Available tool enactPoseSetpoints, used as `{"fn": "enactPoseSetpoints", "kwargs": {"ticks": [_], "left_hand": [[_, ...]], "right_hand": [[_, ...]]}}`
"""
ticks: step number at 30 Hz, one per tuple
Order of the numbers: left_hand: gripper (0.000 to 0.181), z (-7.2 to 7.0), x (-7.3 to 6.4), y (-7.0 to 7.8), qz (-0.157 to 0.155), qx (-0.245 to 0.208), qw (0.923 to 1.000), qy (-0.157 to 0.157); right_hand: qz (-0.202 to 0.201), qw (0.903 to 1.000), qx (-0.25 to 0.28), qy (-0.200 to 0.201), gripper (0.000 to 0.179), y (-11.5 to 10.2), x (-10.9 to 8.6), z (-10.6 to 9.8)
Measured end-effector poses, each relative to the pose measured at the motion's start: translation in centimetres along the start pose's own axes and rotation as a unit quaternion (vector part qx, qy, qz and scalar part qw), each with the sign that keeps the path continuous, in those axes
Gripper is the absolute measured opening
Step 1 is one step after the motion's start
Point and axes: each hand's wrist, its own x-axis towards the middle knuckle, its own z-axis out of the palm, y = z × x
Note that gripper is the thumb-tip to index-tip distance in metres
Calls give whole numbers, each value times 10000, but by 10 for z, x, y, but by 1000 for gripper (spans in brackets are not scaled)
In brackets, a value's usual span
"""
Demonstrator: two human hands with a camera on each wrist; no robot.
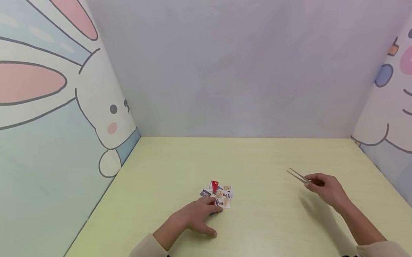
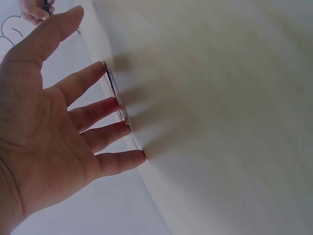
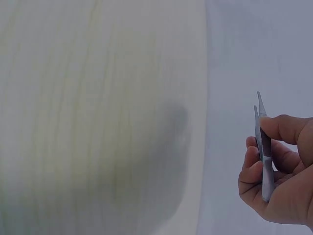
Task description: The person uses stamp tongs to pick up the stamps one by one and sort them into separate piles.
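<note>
A small overlapping pile of stamps (image 1: 225,194), printed pieces of paper with one bright red among them, lies on the table. My left hand (image 1: 200,215) rests its fingertips on the near left side of the pile and covers part of it. In the left wrist view the fingers of that hand (image 2: 58,122) are spread and nearly straight, with the thumb held apart. Off to the right, my right hand (image 1: 326,190) grips metal tweezers (image 1: 298,176) above the table. Their two tips (image 3: 259,100) stand slightly apart with nothing between them, pointing away from the hand.
The pale yellow wooden table (image 1: 250,153) meets a plain grey wall (image 1: 223,64) at the back. Side walls carry cartoon drawings, a rabbit (image 1: 97,92) at the left and a pink-nosed animal (image 1: 403,104) at the right.
</note>
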Motion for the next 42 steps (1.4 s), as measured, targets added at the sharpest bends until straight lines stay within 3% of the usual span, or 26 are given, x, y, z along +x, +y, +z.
{"fn": "enactPoseSetpoints", "kwargs": {"ticks": [20,42], "left_hand": [[68,0,6,2,39,42,10000,-53],[68,0,3,2,-125,-54,9999,-106]], "right_hand": [[-124,9975,467,-516,25,-14,-3,32],[-809,9845,602,-1437,22,-29,3,62]]}}
